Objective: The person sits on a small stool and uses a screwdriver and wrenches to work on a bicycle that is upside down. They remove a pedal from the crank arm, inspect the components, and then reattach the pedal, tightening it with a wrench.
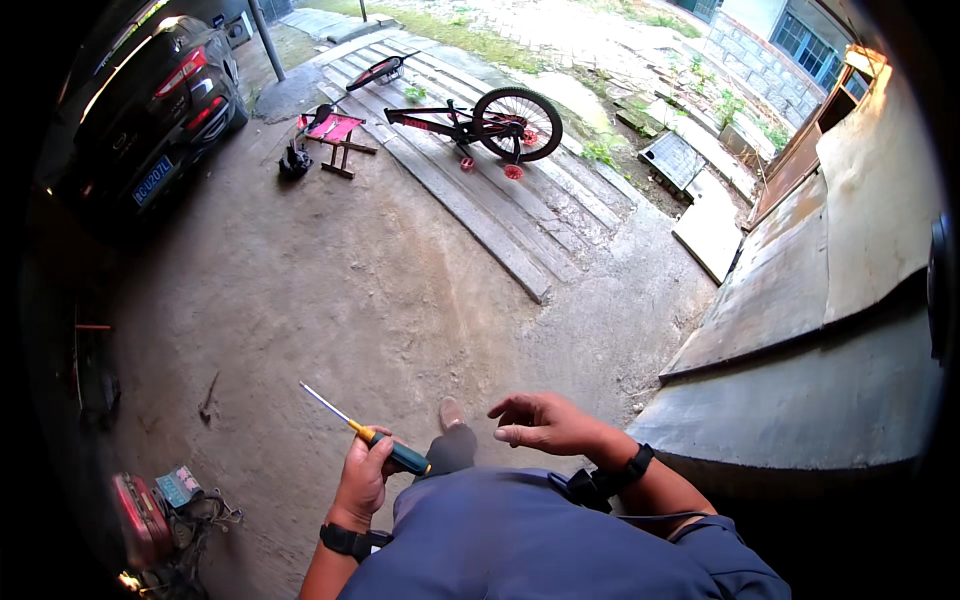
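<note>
My left hand (363, 478) is closed round the handle of a screwdriver (402, 455), which has a dark green and yellow grip. Its long thin shaft points away to the upper left. In front of my body, to the right, hangs my right hand (545, 424), its fingers loosely curved and apart with nothing in them. Farther off, a black bicycle frame (430, 122) with red pedals lies on its side on the slabs, its one wheel (517, 124) attached. A separate wheel (376, 73) lies beyond it.
A pink folding stool (335, 128) stands beside a dark bag (295, 160). At the far left is a parked black car (150, 110). A red case (142, 515) and clutter lie at the lower left. Metal sheets (770, 310) line the right wall. My shoe (451, 411) is on the dirt floor.
</note>
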{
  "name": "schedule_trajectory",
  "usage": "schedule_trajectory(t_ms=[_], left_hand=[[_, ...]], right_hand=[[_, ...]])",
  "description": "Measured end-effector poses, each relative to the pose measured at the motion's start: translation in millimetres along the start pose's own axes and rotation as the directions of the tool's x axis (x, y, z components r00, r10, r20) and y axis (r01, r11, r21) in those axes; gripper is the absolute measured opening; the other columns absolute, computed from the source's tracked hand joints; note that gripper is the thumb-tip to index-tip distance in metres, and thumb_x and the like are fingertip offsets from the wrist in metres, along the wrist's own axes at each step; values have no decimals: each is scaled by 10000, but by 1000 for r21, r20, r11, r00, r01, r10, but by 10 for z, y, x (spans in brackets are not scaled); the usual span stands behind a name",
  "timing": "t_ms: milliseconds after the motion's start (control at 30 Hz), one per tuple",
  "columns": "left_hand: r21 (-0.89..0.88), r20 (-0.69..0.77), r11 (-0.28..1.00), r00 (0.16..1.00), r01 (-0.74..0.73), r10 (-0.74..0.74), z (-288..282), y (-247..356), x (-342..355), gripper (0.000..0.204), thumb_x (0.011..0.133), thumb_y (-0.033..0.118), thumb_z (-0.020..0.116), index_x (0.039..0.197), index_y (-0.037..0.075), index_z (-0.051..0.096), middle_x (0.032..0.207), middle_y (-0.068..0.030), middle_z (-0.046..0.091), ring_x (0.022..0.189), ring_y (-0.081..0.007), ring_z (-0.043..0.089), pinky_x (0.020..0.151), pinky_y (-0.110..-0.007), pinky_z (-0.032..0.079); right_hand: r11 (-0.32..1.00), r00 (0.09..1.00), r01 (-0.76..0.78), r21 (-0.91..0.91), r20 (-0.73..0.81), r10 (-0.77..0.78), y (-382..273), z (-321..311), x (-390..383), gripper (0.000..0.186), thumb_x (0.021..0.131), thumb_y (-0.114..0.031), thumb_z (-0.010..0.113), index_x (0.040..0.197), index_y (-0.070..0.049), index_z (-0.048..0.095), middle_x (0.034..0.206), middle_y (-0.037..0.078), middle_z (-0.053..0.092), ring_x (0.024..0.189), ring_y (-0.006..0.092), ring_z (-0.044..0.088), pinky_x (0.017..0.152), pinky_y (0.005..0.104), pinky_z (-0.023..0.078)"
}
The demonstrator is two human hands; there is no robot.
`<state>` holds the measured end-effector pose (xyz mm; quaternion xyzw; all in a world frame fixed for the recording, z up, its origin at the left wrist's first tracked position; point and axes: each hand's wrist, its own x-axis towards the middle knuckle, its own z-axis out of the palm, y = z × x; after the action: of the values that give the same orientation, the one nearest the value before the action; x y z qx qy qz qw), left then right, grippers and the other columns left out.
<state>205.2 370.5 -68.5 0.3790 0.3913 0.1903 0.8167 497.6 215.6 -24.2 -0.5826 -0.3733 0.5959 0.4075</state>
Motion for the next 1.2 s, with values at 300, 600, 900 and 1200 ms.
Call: schedule_trajectory(t_ms=[300,600,900,1200], left_hand=[[142,-94,990,996,4,10,51,1328,1436,431,935,93,613,1292,30,380,917,-76,583,810,-194,654,745,-351,575],[169,-163,985,987,23,5,295,2024,2919,549,905,53,598,1392,4,349,884,-79,586,783,-188,634,736,-324,547],[219,-193,975,979,-24,67,767,2996,4266,589,913,45,566,1454,10,338,904,-78,579,750,-163,617,665,-296,526],[223,-187,974,982,48,-6,691,3725,5658,633,905,54,620,1462,-31,332,940,-82,593,740,-136,633,624,-278,541]], right_hand=[[998,999,-6,-61,-44,3,-878,-746,1332,466,952,-330,694,1280,-16,587,1082,132,714,1000,191,657,891,346,517],[999,999,49,4,-12,-49,-1108,-2003,2695,520,956,-368,687,1279,18,558,1118,165,681,1033,229,649,897,361,512],[997,996,77,-8,-42,-77,-1783,-3316,3863,457,958,-316,693,1240,27,585,1001,116,709,825,152,661,756,312,542],[993,990,0,121,-142,18,-2104,-3930,4955,393,940,-258,696,1205,19,610,937,97,702,806,152,661,748,308,532]])
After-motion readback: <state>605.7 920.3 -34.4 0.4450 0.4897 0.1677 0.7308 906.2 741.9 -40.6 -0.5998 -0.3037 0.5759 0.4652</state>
